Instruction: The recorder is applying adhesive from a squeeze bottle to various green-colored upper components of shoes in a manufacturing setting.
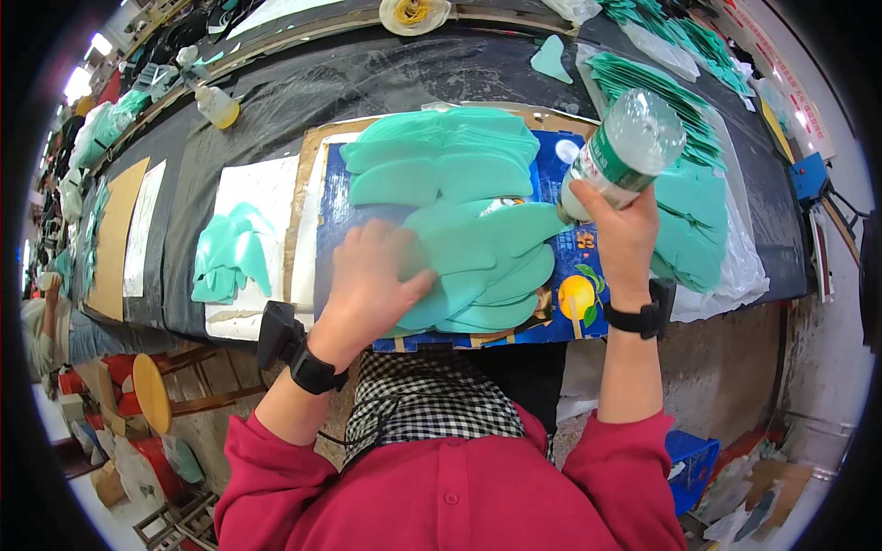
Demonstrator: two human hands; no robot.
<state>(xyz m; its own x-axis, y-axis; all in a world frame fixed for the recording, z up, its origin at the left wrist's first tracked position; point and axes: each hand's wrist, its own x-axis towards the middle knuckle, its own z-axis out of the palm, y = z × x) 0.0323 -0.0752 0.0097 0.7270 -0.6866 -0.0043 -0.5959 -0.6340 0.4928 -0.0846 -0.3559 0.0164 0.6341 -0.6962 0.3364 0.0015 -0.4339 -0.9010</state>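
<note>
My right hand [620, 216] is wrapped round a clear plastic bottle [632, 147] with a green label and pale liquid inside. The bottle is tilted, its neck down at the right tip of a mint-green, leaf-shaped sheet piece [482, 237]. My left hand [372, 280] lies over the left end of this pile of pieces, thumb spread from the fingers; the fingertips are blurred by motion. Behind the pile, a neater stack of similar pieces [441, 161] sits in overlapping rows. Both lie on a blue printed board [335, 216].
To the left, a few green pieces [230, 253] rest on white paper [266, 179]. A squeeze bottle with yellow liquid [218, 107] stands farther back. Large stacks of green pieces [684, 220] lie on plastic at the right. A loose piece [551, 61] and a round yellow-cord spool [413, 14] lie at the back.
</note>
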